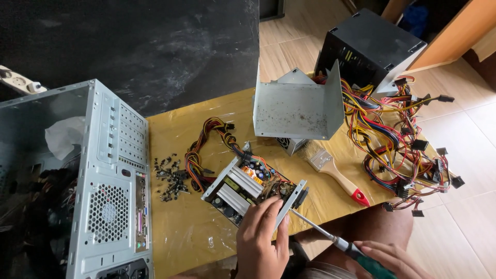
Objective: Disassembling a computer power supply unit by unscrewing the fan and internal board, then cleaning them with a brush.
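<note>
one computer case; two power supply units, one opened, one black; one metal cover; one paintbrush; one screwdriver; one screw pile.

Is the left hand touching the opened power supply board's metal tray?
Touching. In the head view the left hand grips the near corner of the power supply tray, its fingers lying directly on the metal edge.

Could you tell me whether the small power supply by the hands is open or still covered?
Open: the power supply shows its bare circuit board, its metal cover standing apart.
</note>
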